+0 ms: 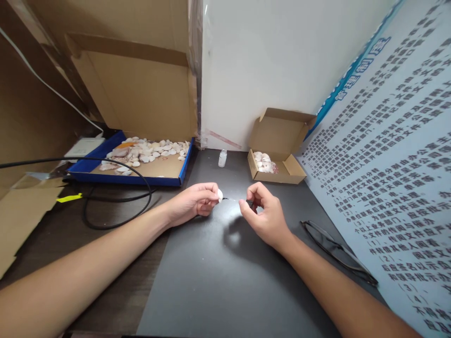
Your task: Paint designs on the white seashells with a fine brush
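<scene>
Running left to right: dark worktop [120, 291], black cable [116, 226] looped over it, grey mat [211, 286], glasses [333, 246] lying near a printed sheet [391, 188]. Containers now! The blue tray [127, 178] has pale shells [158, 150] heaped towards its back; a small jar [222, 159] stands mid-mat, whitish inside; the carton [282, 176], lid up, carries more shells [264, 163]. And out front, over the mat, the left hand [197, 202] has its grip closed on a white shell [220, 195]; the right hand [265, 212] pinches a thin stick [226, 198], dark tip right by the shell.
</scene>
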Motion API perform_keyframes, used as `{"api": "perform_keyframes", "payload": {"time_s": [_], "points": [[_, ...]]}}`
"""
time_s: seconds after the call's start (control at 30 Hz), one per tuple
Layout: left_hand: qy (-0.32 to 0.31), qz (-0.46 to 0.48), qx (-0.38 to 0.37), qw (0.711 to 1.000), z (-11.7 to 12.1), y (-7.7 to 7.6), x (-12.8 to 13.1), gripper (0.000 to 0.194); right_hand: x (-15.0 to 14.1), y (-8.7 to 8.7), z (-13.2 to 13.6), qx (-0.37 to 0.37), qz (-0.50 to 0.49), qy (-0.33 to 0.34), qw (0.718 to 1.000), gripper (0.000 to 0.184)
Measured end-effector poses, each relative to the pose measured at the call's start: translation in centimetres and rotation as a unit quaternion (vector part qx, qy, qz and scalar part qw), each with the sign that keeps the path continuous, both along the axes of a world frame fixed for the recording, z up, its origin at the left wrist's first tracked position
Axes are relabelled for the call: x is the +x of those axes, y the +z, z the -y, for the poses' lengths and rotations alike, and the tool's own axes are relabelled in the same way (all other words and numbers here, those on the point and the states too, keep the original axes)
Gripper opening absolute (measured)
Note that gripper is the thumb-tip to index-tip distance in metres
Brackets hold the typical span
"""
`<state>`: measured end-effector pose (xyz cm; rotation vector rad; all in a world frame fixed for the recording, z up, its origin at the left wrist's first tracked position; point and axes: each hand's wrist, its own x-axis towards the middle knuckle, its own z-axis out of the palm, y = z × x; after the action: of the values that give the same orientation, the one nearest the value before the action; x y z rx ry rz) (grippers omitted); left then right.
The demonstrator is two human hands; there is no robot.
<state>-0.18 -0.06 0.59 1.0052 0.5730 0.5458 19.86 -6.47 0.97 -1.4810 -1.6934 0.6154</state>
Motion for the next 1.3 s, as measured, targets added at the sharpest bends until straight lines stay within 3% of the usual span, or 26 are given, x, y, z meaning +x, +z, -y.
{"api": "perform_keyframes", "payload": {"time_s": [0.3,0.9,1.3], "points": [[0.000,-0.006,0.008,1.000,0.0,-0.1,0.0,0.019,0.0,-0.1,-0.2,0.028,-0.072,0.001,0.997,0.036],[-0.001,0.001,-0.002,1.000,0.0,0.0,-0.1,0.013,0.0,-1.0,-0.1,0.001,-0.052,0.040,0.998,0.040],[0.009,-0.008,-0.040,0.999,0.1,0.4,0.1,0.007,0.1,-1.1,-0.4,0.011,-0.045,0.018,0.999,0.043]]}}
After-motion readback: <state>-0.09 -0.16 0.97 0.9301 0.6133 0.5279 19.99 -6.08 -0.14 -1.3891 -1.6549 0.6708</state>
